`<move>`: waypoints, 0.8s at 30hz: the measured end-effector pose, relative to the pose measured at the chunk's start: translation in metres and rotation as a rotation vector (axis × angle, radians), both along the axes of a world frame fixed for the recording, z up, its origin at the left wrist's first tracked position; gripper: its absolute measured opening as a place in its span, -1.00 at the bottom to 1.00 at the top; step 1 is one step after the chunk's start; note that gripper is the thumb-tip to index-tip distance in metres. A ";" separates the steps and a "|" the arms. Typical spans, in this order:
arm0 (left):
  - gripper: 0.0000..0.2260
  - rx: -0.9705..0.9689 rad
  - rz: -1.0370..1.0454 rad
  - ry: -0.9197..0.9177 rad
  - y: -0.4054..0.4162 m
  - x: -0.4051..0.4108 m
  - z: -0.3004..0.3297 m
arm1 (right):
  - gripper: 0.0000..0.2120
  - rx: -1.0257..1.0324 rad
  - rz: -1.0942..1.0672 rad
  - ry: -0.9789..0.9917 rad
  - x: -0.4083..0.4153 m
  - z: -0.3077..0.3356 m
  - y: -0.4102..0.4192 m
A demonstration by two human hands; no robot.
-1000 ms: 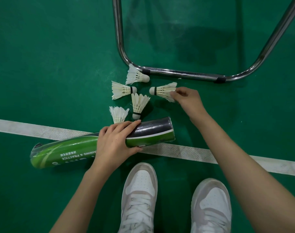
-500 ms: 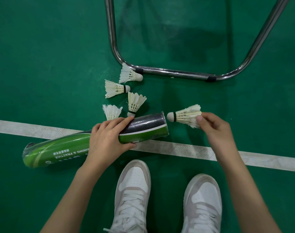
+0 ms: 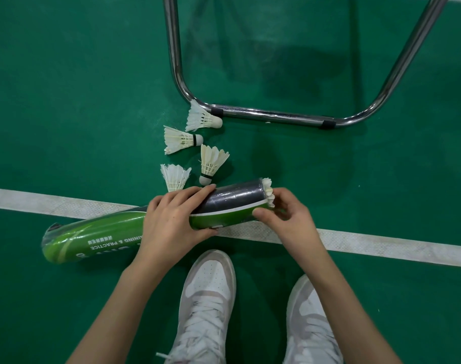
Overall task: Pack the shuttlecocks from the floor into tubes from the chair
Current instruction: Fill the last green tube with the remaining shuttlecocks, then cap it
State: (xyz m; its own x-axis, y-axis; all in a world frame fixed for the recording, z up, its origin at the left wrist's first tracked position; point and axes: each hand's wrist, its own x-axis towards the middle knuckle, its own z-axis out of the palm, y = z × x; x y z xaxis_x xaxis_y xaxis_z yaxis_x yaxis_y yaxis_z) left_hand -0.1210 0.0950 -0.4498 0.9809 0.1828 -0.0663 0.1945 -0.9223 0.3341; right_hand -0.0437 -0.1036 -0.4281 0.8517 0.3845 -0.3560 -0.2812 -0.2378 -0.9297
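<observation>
**One shuttlecock going into the tube, four left on the floor**

Nearest, two white-and-grey sneakers (image 3: 208,298) stand behind the white court line (image 3: 382,245). Above them the left hand (image 3: 171,224) curls round the middle of the green-and-black cardboard tube (image 3: 224,208), which lies across the line. Half a second ago the right hand (image 3: 290,222) carried a white feather shuttlecock (image 3: 268,191) in the air; now its fingers pinch at the tube's mouth, with only feather tips showing. That makes one nearly packed. Beyond, four loose shuttlecocks (image 3: 212,164) lie near the chrome chair frame (image 3: 271,115).
</observation>
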 end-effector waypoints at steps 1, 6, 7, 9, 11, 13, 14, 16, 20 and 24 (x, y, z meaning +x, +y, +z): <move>-0.24 0.001 -0.003 -0.001 0.000 -0.001 0.001 | -0.76 -0.038 -0.017 -0.020 -0.002 -0.001 0.002; -0.24 -0.004 -0.015 0.009 0.000 -0.003 0.003 | -0.70 -0.090 -0.083 -0.063 -0.007 0.001 0.008; -0.24 -0.005 -0.019 0.011 0.000 -0.003 0.004 | -0.70 -0.087 -0.077 -0.062 -0.007 0.001 0.008; -0.24 -0.012 -0.022 0.017 0.000 -0.004 0.005 | -0.70 -0.069 -0.065 -0.046 -0.006 0.001 0.006; -0.24 -0.018 -0.021 0.019 0.000 -0.005 0.006 | -0.72 -0.055 -0.047 -0.031 -0.004 0.003 0.005; -0.24 -0.021 -0.026 0.025 0.000 -0.005 0.007 | -0.75 -0.047 0.005 -0.002 -0.002 0.005 0.003; -0.24 -0.020 -0.030 0.025 0.000 -0.005 0.006 | -0.76 -0.038 0.044 0.019 -0.001 0.006 0.002; -0.24 -0.012 -0.038 0.016 0.000 -0.006 0.005 | -0.75 0.000 0.111 0.060 0.002 0.007 0.001; -0.23 -0.016 -0.037 0.011 0.001 -0.005 0.003 | -0.72 0.046 0.155 0.104 0.006 0.008 0.002; -0.23 -0.024 -0.032 0.006 0.003 -0.005 0.005 | -0.70 0.086 0.143 0.154 0.007 0.007 0.002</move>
